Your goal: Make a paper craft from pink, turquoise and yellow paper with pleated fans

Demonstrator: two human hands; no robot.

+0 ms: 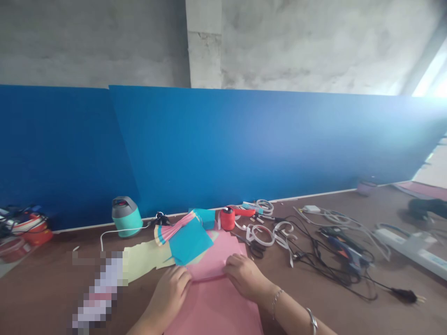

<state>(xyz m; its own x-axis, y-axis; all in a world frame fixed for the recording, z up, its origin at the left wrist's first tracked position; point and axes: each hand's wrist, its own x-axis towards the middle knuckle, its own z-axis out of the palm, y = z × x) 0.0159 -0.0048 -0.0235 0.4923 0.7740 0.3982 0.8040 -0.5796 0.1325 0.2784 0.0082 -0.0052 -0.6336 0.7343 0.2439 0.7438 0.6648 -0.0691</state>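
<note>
The pink paper (214,258) lies lower centre in the frame; its crosswise edge runs between my left hand (174,284) and right hand (244,274), each pinching one end, equally near.

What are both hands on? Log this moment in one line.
left hand: fingers on pink paper | right hand: fingers on pink paper, opposite side | beyond hands: blue paper, pale yellow paper
</note>
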